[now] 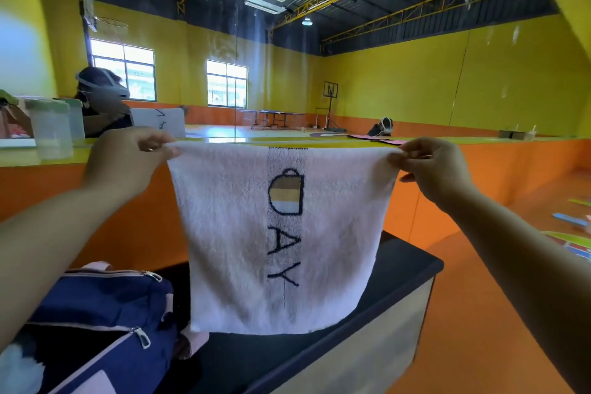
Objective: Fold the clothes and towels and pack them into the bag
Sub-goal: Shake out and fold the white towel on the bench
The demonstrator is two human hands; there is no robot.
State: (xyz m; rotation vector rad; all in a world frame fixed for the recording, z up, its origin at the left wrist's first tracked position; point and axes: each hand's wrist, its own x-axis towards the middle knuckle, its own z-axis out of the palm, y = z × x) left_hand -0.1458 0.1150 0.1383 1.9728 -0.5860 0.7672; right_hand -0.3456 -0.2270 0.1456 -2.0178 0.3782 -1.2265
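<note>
A white fluffy towel with a cup picture and black letters hangs in the air in front of me, above the black table. My left hand pinches its top left corner and my right hand pinches its top right corner, so the top edge is stretched flat. The towel's lower edge hangs just over the table top. A navy blue bag with pink trim and silver zips lies at the lower left on the table, its zip open, with something white inside at the far left.
Behind the table runs an orange and yellow counter. A person with a headset sits at the left behind it, next to clear plastic containers. The orange floor at the right carries coloured strips.
</note>
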